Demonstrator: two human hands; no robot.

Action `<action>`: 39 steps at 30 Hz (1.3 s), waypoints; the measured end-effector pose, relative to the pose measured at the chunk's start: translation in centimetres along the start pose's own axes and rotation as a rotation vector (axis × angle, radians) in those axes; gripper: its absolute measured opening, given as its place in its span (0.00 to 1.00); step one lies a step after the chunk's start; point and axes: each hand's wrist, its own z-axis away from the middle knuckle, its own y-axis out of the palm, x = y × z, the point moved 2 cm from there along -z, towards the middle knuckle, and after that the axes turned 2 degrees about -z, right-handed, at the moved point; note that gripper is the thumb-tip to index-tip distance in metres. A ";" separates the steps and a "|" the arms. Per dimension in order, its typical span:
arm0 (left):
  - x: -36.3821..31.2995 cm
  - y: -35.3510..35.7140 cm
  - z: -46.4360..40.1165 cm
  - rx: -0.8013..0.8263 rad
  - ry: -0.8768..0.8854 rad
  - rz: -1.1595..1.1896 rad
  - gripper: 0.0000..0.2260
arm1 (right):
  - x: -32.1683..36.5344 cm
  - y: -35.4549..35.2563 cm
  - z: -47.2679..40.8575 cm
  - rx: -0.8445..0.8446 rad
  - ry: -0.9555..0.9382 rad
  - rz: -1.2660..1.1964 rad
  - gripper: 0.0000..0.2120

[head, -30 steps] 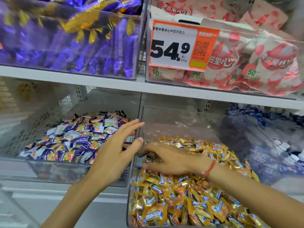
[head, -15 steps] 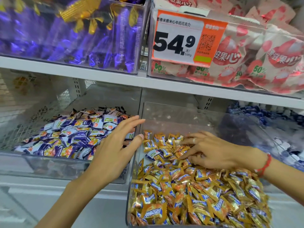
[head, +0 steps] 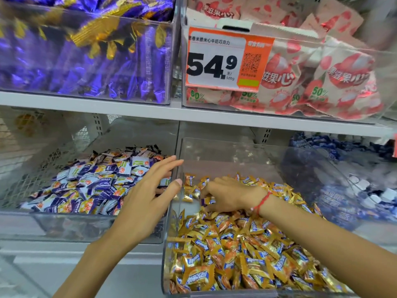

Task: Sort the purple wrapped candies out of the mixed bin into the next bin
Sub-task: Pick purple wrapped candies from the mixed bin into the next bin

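Right hand has moved left, fingers curled on a purple candy.

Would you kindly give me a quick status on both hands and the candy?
Left hand open over purple candy bin. Right hand fingers down in gold candies, grasp unclear. Nothing blocking.

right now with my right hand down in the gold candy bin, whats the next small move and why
Probably lift the right hand with the purple-wrapped candy its fingers seem to pinch, and carry it left over the divider to the purple and white candy bin. The candy sits among gold-wrapped candies, so it is out of place, and the left hand waits open at that bin's edge.
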 end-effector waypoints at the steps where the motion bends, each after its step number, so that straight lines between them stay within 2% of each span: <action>1: 0.1 0.0 0.0 0.001 0.004 -0.012 0.16 | -0.4 0.0 0.5 -0.047 0.021 -0.060 0.17; 3: 0.1 -0.2 -0.1 -0.017 0.008 -0.047 0.22 | -1.2 -0.2 1.8 -0.151 0.086 -0.310 0.14; 4: -0.1 -0.3 -0.1 -0.035 0.016 -0.065 0.21 | -1.6 -0.3 2.5 -0.198 0.119 -0.440 0.13; 9: -2.2 -1.0 -0.7 -0.107 0.102 -0.170 0.13 | -1.8 -1.6 5.9 -0.292 0.183 -1.001 0.14; 12: -4.5 -0.7 -1.1 -0.062 0.159 -0.231 0.12 | -0.6 -2.9 7.4 -0.295 0.187 -1.219 0.19; 15: -6.5 0.0 -1.8 -0.018 0.153 -0.228 0.18 | 1.1 -4.4 8.5 -0.326 0.121 -1.409 0.13; 16: -7.0 0.2 -2.1 -0.013 0.150 -0.215 0.19 | 1.6 -4.8 8.8 -0.340 0.090 -1.427 0.12; 18: -7.5 0.7 -2.5 -0.015 0.148 -0.160 0.14 | 2.3 -5.3 9.2 -0.358 0.041 -1.428 0.14; 20: -7.6 0.7 -2.4 -0.061 0.146 -0.063 0.07 | 2.2 -5.3 9.4 -0.380 0.064 -1.392 0.16; 22: -7.3 0.1 -1.8 -0.150 0.149 0.005 0.05 | 1.1 -4.9 9.3 -0.436 0.144 -1.288 0.15; 24: -6.6 -0.7 -1.1 -0.217 0.128 0.048 0.04 | -0.8 -4.1 9.0 -0.501 0.252 -0.890 0.14; 26: -5.5 -1.2 -0.6 -0.231 0.080 0.075 0.03 | -2.1 -2.8 8.1 -0.433 0.271 -0.387 0.17; 28: -4.6 -1.3 -0.2 -0.225 0.042 0.090 0.02 | -1.6 -1.3 6.8 -0.364 0.152 -0.212 0.19; 31: -4.3 -1.1 0.2 -0.238 0.006 0.123 0.03 | 1.7 0.7 4.7 -0.188 -0.117 -0.204 0.21; 33: -4.2 -1.4 0.4 -0.272 -0.009 0.136 0.03 | 2.8 1.5 3.8 -0.135 -0.158 -0.117 0.18; 35: -4.0 -2.1 0.3 -0.300 -0.013 0.136 0.04 | 2.1 0.9 3.6 -0.152 -0.108 -0.101 0.13; 37: -3.6 -2.8 0.1 -0.297 -0.023 0.156 0.04 | 1.1 -0.5 4.1 -0.204 -0.018 -0.300 0.11; 39: -3.4 -3.0 -0.2 -0.265 -0.042 0.161 0.04 | 0.6 -2.4 5.4 -0.303 0.078 -0.738 0.11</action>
